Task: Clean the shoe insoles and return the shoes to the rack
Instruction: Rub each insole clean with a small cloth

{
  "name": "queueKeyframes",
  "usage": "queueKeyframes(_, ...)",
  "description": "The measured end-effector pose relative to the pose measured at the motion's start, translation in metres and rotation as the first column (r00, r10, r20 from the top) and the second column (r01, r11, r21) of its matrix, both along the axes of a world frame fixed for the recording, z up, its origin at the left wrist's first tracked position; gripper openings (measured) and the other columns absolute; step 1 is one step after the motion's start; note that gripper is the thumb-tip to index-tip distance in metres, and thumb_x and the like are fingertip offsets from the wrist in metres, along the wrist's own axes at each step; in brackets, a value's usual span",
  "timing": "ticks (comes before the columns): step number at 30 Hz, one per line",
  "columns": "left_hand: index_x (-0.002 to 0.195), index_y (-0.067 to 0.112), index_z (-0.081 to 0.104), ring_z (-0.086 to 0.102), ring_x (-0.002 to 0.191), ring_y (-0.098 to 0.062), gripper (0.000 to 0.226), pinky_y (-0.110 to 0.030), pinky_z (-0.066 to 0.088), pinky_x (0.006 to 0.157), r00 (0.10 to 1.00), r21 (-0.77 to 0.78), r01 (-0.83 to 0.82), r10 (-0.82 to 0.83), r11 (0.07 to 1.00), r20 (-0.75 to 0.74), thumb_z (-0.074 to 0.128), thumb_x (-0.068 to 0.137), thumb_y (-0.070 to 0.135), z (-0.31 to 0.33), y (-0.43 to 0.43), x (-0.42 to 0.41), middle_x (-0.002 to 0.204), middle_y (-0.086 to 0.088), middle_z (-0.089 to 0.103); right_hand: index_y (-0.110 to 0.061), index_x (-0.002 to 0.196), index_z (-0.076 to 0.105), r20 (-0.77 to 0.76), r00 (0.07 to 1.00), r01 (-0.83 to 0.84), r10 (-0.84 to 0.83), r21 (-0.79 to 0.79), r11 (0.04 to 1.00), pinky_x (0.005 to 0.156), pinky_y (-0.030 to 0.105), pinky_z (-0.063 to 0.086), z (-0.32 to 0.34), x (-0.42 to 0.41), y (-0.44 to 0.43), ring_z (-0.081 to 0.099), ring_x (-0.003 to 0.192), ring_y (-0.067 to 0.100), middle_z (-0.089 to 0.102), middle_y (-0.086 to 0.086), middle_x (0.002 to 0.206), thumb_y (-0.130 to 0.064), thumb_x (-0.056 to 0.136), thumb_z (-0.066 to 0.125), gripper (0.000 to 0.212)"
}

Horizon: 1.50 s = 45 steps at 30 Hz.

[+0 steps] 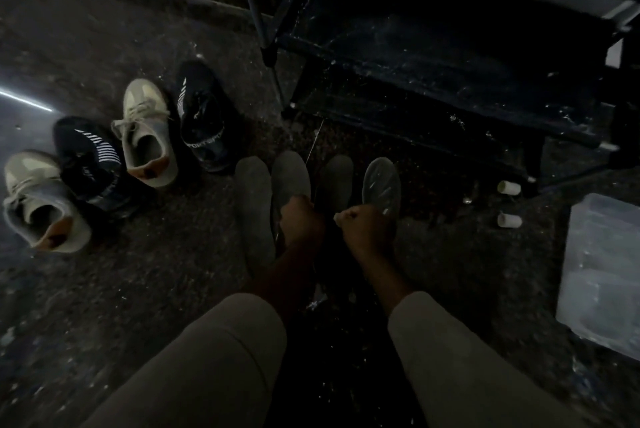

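I am holding both arms out over the dim, speckled floor (145, 289). My left grip (300, 221) is curling closed round the near end of the second insole (291, 173). My right grip (363, 228) is fisting closed round the near end of the glossy insole (381, 181). Something small and pale is showing at its thumb side, but I cannot tell what it is.

Four insoles are lying side by side on the floor with their toes pointing away from me. The first insole (252, 199) is lying flat just left of my left grip, and the third insole (338, 181) is lying between my two grips.

Four shoes are standing in a loose line to my left. In order they are a beige shoe (38, 206), a dark striped shoe (90, 164), another beige shoe (147, 136) and another dark striped shoe (204, 116).

The dark shoe rack (450, 64) is standing ahead of me to the right, well apart from the shoes. Two small white cylinders (509, 188) are lying near its foot, and a pale box (602, 271) is sitting at my right.
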<state>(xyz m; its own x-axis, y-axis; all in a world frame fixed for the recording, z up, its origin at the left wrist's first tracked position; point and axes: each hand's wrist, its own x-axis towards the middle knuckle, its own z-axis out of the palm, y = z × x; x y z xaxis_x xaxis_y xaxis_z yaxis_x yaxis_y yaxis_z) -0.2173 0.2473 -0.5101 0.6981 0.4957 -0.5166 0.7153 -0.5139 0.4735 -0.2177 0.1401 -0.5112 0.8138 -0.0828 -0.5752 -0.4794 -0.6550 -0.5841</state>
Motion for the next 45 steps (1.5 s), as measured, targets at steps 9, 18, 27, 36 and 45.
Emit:
queueKeyframes(9, 0.110, 0.004, 0.068, 0.062, 0.113, -0.041, 0.027, -0.044, 0.051, 0.090, 0.995, 0.061, -0.023, 0.028, 0.998, -0.093, 0.063, 0.090, 0.022, -0.003, -0.002, 0.002, 0.118, -0.023, 0.065, -0.017, 0.057, 0.061, 0.084, 0.996, 0.032, -0.029, -0.030, 0.999, 0.071, 0.031, 0.044, -0.006, -0.004, 0.007, 0.056, 0.064, 0.021, 0.059, 0.001, 0.063, -0.022, 0.088, 0.069, 0.032)
queueKeyframes(18, 0.114, 0.005, 0.064, 0.059, 0.118, -0.042, 0.030, -0.047, 0.050, 0.098, 0.996, 0.073, -0.024, 0.030, 0.997, -0.083, 0.061, 0.090, 0.024, 0.003, -0.001, 0.002, 0.124, -0.022, 0.062, -0.016, 0.075, 0.073, 0.124, 0.989, 0.085, -0.086, 0.016, 0.996, 0.079, 0.033, 0.054, 0.003, -0.006, -0.002, 0.068, 0.082, 0.024, 0.074, 0.004, 0.082, -0.027, 0.088, 0.062, 0.021)
queueKeyframes(27, 0.115, 0.002, 0.067, 0.064, 0.108, -0.037, 0.024, -0.035, 0.051, 0.085, 0.993, -0.089, 0.119, -0.119, 0.989, 0.004, 0.057, 0.097, 0.013, 0.004, -0.040, 0.004, 0.116, -0.018, 0.069, 0.001, 0.098, 0.077, 0.100, 0.912, 0.403, -0.398, -0.025, 0.915, 0.089, 0.037, 0.054, -0.004, -0.004, -0.079, 0.070, 0.098, 0.036, 0.074, 0.021, 0.100, -0.024, 0.097, 0.063, 0.028)
queueKeyframes(36, 0.117, 0.015, 0.070, 0.064, 0.112, -0.039, 0.034, -0.042, 0.055, 0.094, 0.975, -0.128, 0.183, -0.197, 0.975, -0.104, 0.066, 0.089, 0.035, -0.011, -0.078, -0.002, 0.120, -0.018, 0.067, 0.003, 0.092, 0.078, 0.050, 0.899, 0.432, -0.434, 0.056, 0.900, 0.084, 0.029, 0.053, -0.019, -0.017, -0.086, 0.071, 0.093, 0.034, 0.076, 0.020, 0.095, -0.014, 0.092, 0.071, 0.018)
queueKeyframes(45, 0.092, 0.008, 0.070, 0.067, 0.108, -0.032, 0.019, -0.034, 0.051, 0.092, 0.977, -0.221, 0.206, -0.212, 0.953, -0.005, 0.076, 0.085, 0.025, -0.007, -0.079, -0.005, 0.107, -0.016, 0.072, -0.002, 0.102, 0.077, -0.058, 0.869, 0.495, -0.492, 0.139, 0.858, 0.061, 0.004, 0.043, -0.012, -0.021, -0.101, 0.067, 0.091, 0.019, 0.074, 0.011, 0.098, -0.013, 0.092, 0.071, 0.016)
